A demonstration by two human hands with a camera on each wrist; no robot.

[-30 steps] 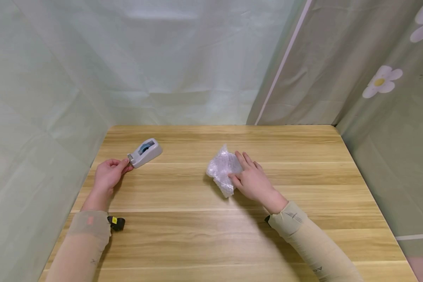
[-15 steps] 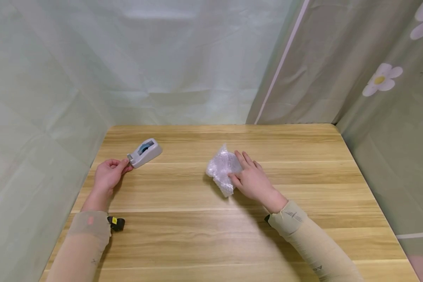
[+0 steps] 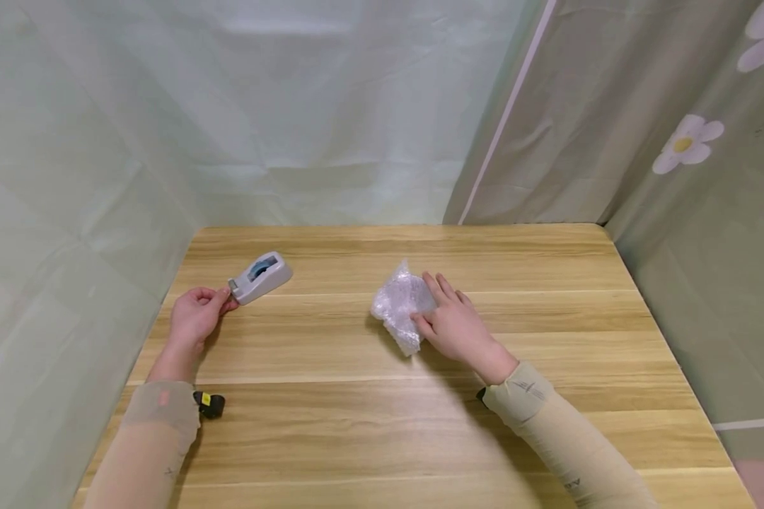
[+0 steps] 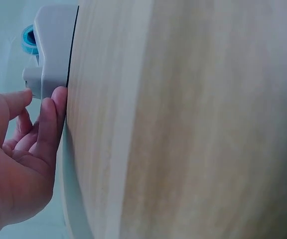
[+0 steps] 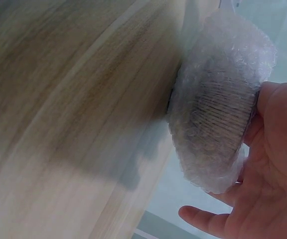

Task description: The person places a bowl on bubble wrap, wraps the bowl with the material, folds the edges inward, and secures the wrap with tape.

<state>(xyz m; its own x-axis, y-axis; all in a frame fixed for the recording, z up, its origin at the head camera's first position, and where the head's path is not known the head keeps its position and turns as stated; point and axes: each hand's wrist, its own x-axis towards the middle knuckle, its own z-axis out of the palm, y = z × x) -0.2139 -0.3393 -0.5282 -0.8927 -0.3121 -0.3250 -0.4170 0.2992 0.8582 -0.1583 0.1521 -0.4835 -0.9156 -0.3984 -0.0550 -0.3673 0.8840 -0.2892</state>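
Note:
A grey tape dispenser (image 3: 262, 277) with a blue roll lies on the table's far left. At its near cutter end, my left hand (image 3: 197, 314) pinches with thumb above and fingers below; whether a tape end is between them cannot be told. A crumpled bubble-wrap bundle (image 3: 400, 307) sits mid-table. Over its right side rests my right hand (image 3: 455, 325), fingers outstretched and thumb on top. In the right wrist view, dark parallel lines show through the bubble wrap (image 5: 223, 107), and the little finger extends apart from it. What is wrapped is hidden.
The wooden table (image 3: 331, 424) has a pale wood grain. Pale curtains (image 3: 331, 113) hang behind and at both sides, with flower prints (image 3: 687, 144) on the right. A small black wrist camera (image 3: 210, 404) is at the left cuff.
Hardly anything differs. The tape dispenser's far end has shifted very slightly toward me; both hands and the bubble-wrap bundle stay in place.

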